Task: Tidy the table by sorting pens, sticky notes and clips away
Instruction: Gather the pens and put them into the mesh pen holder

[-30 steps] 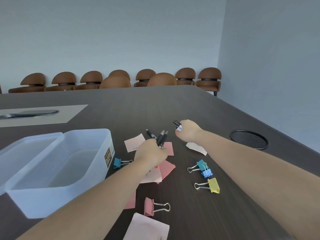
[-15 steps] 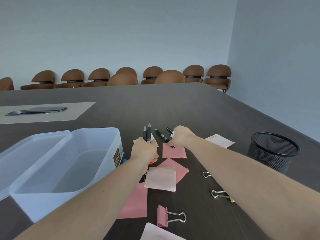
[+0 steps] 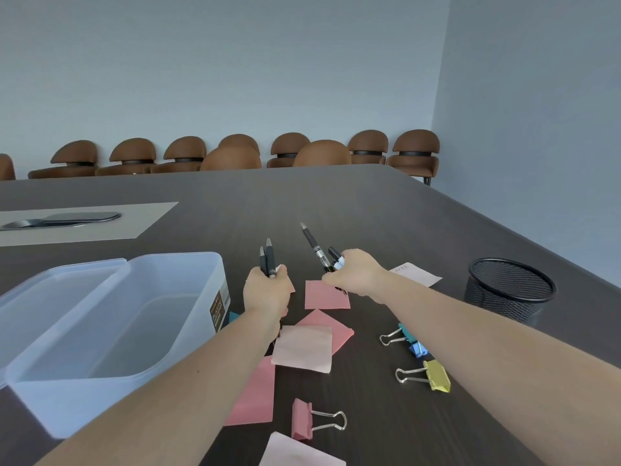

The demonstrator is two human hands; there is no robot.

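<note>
A dark wood-grain worktop [image 3: 386, 203] is filling a pale blue-walled meeting room, with a row of brown chairs [image 3: 289, 149] lining the far wall. At the left, a translucent plastic storage box [image 3: 111, 331] is sitting open, its lid [image 3: 50, 284] lying against its left side. Just right of the box, the left hand [image 3: 267, 292] is hovering above the worktop, its grip closed around two black pens [image 3: 267, 258] whose long axes are standing nearly upright, tips pointing away from the person. The right hand [image 3: 356, 272] is curling its grip around a clear-barrelled pen [image 3: 314, 247], which is slanting up and to the left, and a second short pen end [image 3: 336, 256] beside it. Both forearms are reaching forward from the bottom corners, wrists roughly level. Pink sticky notes [image 3: 326, 294] are lying scattered flat beneath and between the hands. A pink binder clip [image 3: 302, 419] is lying near the front edge, a teal and blue pair [image 3: 411, 339] and a yellow one [image 3: 437, 375] under the right forearm. A black mesh pen cup [image 3: 510, 294] is standing upright at the far right.
</note>
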